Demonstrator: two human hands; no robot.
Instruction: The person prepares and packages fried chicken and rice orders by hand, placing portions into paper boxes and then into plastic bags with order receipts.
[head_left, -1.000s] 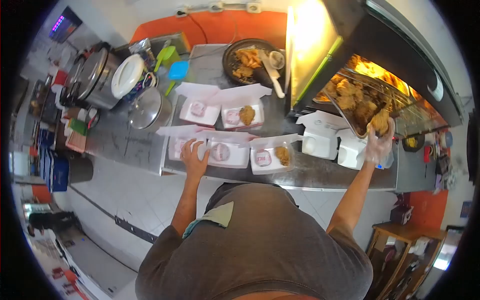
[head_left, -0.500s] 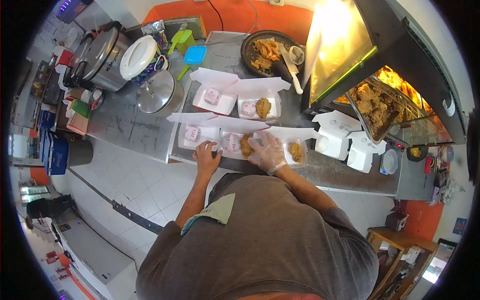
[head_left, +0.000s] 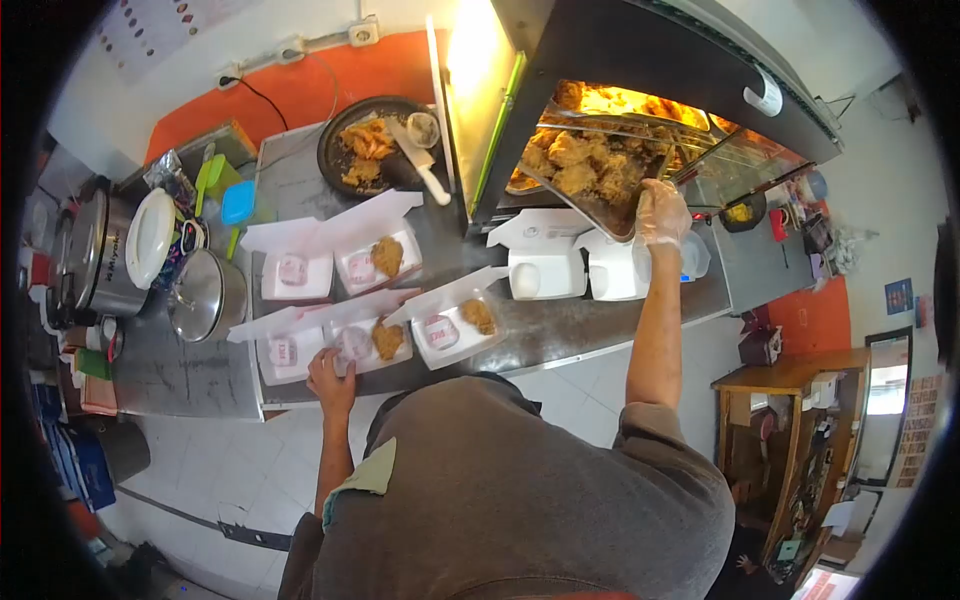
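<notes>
Chicken (head_left: pixel 585 175) may slip from the gloved right hand (head_left: pixel 660 212) reaching in, grip unclear; left hand (head_left: pixel 330 372) rests flat on the box (head_left: pixel 290 352).

Your left hand (head_left: pixel 331 376) sits low, left of the frame's centre, bare, palm down with the fingers (head_left: pixel 322 357) spread forward and flat. Its forearm runs almost straight down the frame to your shoulder, elbow tucked close to your body. Your right hand (head_left: pixel 661 212) is up in the upper right, gloved in thin clear plastic, fingers curled loosely. That arm is stretched nearly straight, forearm rising steeply from your short sleeve.
</notes>
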